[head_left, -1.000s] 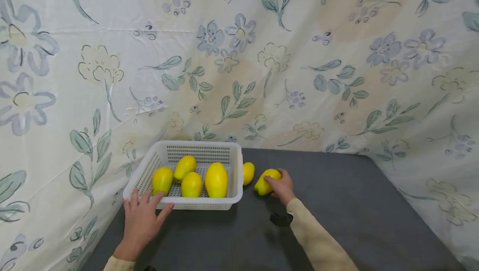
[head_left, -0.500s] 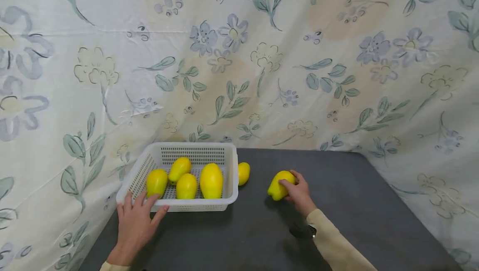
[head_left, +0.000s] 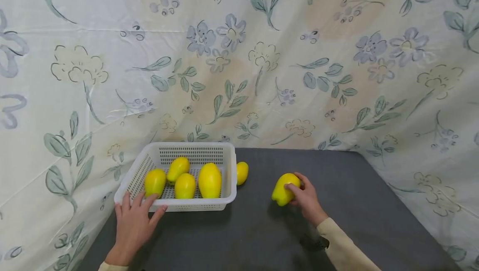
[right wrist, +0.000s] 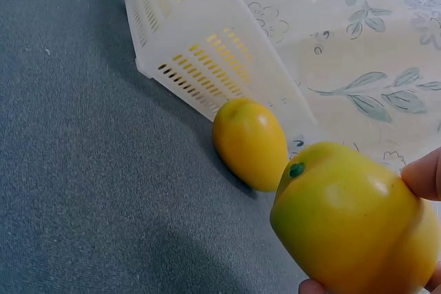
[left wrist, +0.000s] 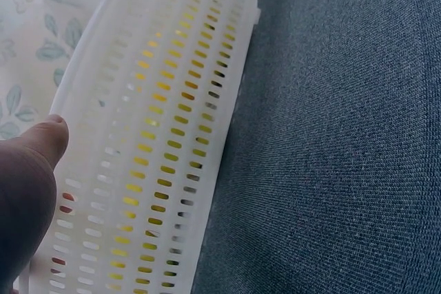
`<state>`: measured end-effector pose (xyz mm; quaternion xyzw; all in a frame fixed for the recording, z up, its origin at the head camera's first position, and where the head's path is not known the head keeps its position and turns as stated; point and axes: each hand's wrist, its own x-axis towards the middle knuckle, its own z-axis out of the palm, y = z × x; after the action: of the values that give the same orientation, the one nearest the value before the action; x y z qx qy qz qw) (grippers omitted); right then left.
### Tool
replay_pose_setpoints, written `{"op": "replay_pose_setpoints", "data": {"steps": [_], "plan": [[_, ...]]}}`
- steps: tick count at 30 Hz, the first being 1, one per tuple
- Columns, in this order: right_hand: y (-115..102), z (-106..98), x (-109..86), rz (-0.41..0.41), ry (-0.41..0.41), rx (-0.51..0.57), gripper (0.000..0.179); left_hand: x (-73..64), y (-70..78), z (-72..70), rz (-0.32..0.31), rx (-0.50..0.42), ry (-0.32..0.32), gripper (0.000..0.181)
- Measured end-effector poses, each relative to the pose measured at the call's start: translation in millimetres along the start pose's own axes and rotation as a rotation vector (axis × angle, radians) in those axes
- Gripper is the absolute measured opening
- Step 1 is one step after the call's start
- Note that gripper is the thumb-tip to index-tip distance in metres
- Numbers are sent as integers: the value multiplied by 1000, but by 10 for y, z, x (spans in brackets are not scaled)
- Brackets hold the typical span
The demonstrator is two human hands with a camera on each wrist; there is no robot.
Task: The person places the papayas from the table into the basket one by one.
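Head view shows the right hand (head_left: 307,198) with its grip closed round a yellow pepper (head_left: 283,188), fingers curled over the far side, low over the dark bench (head_left: 262,237). Left of that grip, apart from it, a loose yellow fruit (head_left: 242,172) lies just beside the white basket (head_left: 228,196). The left hand (head_left: 134,221) rests flat on the basket's near rim, grip wide, fingers spread. Four yellow fruits (head_left: 209,179) lie inside the basket.

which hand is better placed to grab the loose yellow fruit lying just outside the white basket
Probably the left. The right hand already holds a yellow pepper, while the left hand only rests against the basket; the loose fruit lies beside it.
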<state>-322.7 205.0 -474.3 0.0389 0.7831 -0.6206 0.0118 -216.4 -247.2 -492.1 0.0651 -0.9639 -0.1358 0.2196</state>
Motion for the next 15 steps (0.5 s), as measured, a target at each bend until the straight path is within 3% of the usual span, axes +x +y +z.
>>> {"op": "replay_pose_setpoints", "data": {"steps": [9,15], "plan": [[-9,43,-35,-5,-28,12,75,4,3,-16,-6,-3,-35,56],[-41,64,-40,-27,-46,24,74,3,-5,-12,1,-1,-15,55]]}}
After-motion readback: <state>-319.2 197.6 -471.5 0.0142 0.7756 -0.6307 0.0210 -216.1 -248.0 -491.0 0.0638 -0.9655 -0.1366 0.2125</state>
